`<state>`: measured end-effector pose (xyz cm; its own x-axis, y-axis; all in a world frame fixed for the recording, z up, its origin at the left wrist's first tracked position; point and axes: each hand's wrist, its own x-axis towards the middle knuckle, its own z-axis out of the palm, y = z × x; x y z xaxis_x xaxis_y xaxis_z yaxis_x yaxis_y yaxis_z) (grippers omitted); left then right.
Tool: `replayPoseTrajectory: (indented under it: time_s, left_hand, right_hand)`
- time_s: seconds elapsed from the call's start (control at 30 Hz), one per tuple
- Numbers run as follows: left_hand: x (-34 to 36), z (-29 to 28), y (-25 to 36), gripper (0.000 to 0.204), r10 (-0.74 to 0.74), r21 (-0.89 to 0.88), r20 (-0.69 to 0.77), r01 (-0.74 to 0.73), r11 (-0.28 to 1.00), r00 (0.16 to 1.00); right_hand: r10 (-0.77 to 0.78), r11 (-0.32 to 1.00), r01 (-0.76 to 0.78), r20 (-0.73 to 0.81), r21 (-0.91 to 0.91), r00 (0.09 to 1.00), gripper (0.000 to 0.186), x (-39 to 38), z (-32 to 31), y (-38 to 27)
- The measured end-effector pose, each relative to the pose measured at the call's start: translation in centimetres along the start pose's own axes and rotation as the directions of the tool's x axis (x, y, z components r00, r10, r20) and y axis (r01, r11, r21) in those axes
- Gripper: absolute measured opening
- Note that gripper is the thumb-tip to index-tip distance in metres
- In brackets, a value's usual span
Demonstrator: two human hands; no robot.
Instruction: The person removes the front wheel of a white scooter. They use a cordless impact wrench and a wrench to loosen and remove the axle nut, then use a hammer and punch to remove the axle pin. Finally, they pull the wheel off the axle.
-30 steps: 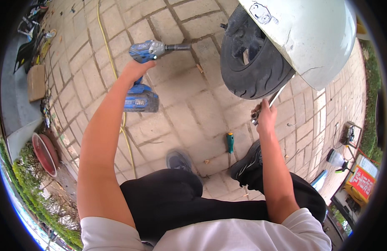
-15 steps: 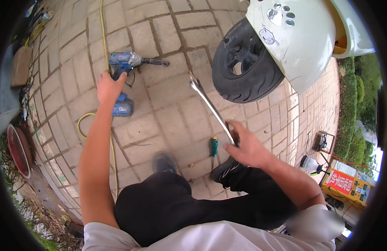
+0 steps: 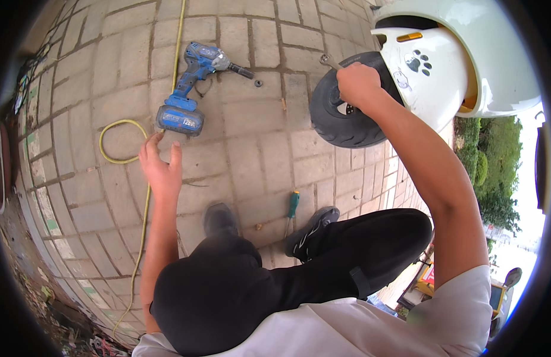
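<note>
My right hand (image 3: 360,86) grips a silver wrench at the front wheel (image 3: 347,128) of a white scooter (image 3: 436,71). The wrench's head (image 3: 328,60) sticks out past my knuckles; most of its shaft is hidden by the hand. It cannot be seen whether the wrench touches the axle. My left hand (image 3: 160,163) is empty, its fingers apart, just below the battery of a blue cordless impact wrench (image 3: 195,77). That tool lies on the paving, its black socket pointing right. Beside the socket's tip rests a small dark ring-shaped piece (image 3: 259,83).
A green-handled screwdriver (image 3: 294,203) lies between my shoes, near my right shoe (image 3: 314,229). A yellow hose (image 3: 146,226) runs along the left and loops near my left hand. Green bushes (image 3: 492,160) stand at the far right beyond the brick paving (image 3: 246,154).
My left hand has let go of the impact wrench, which now lies turned at another angle. My right hand has carried the wrench up and right to the wheel.
</note>
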<state>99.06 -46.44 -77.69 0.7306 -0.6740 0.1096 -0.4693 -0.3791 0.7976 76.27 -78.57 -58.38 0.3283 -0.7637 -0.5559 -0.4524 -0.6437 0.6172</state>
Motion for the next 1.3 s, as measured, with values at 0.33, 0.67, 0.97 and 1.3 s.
replayPoseTrajectory:
  time_s: [0.33,0.67,0.97,1.3]
  left_hand:
    - [-0.3,0.5,2.2,0.036,0.029,-0.099,0.022,-0.027,0.995,0.999]
    - [-1.0,1.7,4.0,0.034,0.040,-0.133,0.081,-0.029,0.991,0.996]
    - [-3.0,2.4,4.7,0.033,0.066,-0.099,0.244,-0.043,0.994,0.968]
    - [-2.1,1.6,10.2,0.032,-0.048,-0.031,0.698,0.097,0.995,0.714]
  right_hand:
    - [-0.079,0.997,0.080,-0.068,0.006,0.995,0.023,-0.4,-0.1,-0.4]
    - [-0.088,0.995,0.094,-0.124,0.040,0.988,0.018,-1.5,0.9,-0.9]
    - [-0.043,0.648,0.320,-0.387,0.691,0.921,0.049,-11.9,12.2,-12.3]
    - [-0.400,0.452,0.454,-0.280,0.768,0.873,0.053,-20.1,13.0,-5.7]
